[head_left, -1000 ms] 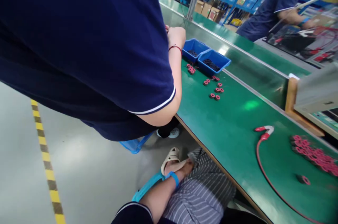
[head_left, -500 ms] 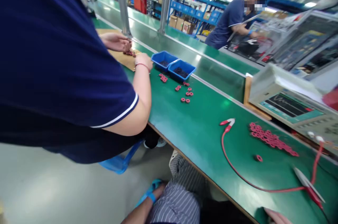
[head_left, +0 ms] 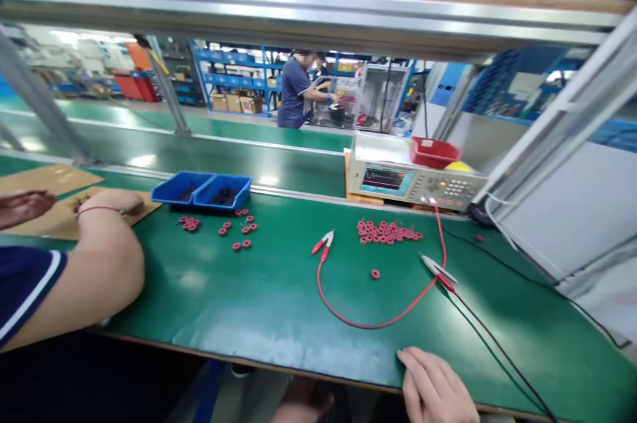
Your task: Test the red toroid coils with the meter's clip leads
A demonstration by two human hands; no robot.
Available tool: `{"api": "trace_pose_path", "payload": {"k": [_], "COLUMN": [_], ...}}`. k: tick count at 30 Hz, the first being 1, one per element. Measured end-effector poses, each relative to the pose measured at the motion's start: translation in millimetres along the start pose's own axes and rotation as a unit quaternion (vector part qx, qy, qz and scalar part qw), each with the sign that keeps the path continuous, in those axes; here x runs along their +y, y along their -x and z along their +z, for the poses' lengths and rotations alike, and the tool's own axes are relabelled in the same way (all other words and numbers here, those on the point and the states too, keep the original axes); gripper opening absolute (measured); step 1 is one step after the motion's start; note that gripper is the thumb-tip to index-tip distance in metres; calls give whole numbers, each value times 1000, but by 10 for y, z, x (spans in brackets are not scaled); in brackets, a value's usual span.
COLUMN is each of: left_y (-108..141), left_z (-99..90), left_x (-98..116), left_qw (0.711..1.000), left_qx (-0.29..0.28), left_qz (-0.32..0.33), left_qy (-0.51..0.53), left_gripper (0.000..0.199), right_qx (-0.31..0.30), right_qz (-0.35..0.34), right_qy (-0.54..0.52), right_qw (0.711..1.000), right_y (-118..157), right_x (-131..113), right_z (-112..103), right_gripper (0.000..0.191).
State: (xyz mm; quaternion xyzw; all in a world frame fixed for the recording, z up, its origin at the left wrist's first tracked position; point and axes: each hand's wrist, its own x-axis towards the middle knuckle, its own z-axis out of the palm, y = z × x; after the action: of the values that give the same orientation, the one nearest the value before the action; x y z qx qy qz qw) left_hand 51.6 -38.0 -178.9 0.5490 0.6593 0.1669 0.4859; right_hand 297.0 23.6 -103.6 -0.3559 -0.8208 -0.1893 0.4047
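Observation:
My right hand (head_left: 438, 386) rests on the near edge of the green table (head_left: 279, 303), its fingers stretched out and holding nothing. Low in the picture, my left hand (head_left: 304, 402) is a dark blur by the table edge; its fingers do not show clearly. Beyond the right hand lies a single red ring-shaped coil (head_left: 375, 274). A cluster of similar red coils (head_left: 388, 232) is farther back. One alligator clip (head_left: 326, 245) on a red lead lies left of the lone coil, and another clip (head_left: 438, 273) with a black lead lies to its right.
A meter with a screen (head_left: 388, 180) stands at the back, a red tray (head_left: 435, 152) on top. Two joined blue bins (head_left: 221, 200) hold dark parts, with several loose red coils (head_left: 246, 229) before them. A co-worker's arm (head_left: 94, 270) reaches across at left. A metal shelf beam (head_left: 298, 11) crosses above.
My view has swung right and levelled, so the table, meter and coils sit farther left. My right hand has come more fully into view. The co-worker at left now shows less.

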Motion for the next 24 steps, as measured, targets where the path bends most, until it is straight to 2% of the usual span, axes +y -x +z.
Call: {"api": "trace_pose_path", "payload": {"k": [3,5,7,10,13,14,15,17,18,21,24], "left_y": [19,72,162,377,661,749,823,898,891,690,311], "left_z": [73,98,78,-74,-362,-471,-576,-765,-845,-1035,-1195], "left_x": [344,539,675,832,1041,1120,1195,1317,1358,1425,1495], "left_qw": [991,969,948,932,933,938,950,969,969,949,933], "left_qx": [-80,-140,-163,-178,-199,-183,-138,-11,53,201,268], "left_qz": [78,160,214,249,276,282,275,248,240,241,238], "left_qy": [-77,-127,-169,-196,-120,-84,-51,8,31,29,-35], "left_gripper": [57,50,40,32,26,24,20,15,16,18,6], "right_qx": [18,40,53,50,49,49,48,46,44,43,42], "right_qz": [7,33,53,63,67,67,66,64,64,77,93], "right_qy": [-16,-29,-39,-47,-53,-53,-52,-48,-47,-54,-68], "right_qw": [1000,998,996,996,995,995,995,996,996,995,992], "right_y": [-62,-121,-172,-213,-214,-211,-208,-201,-199,-194,-204], "right_x": [-56,-99,-135,-159,-155,-151,-148,-144,-143,-147,-167], "right_z": [-7,-26,-50,-79,-89,-89,-89,-88,-87,-82,-77], "right_gripper": [19,19,20,21,21,21,21,21,21,23,24]}}
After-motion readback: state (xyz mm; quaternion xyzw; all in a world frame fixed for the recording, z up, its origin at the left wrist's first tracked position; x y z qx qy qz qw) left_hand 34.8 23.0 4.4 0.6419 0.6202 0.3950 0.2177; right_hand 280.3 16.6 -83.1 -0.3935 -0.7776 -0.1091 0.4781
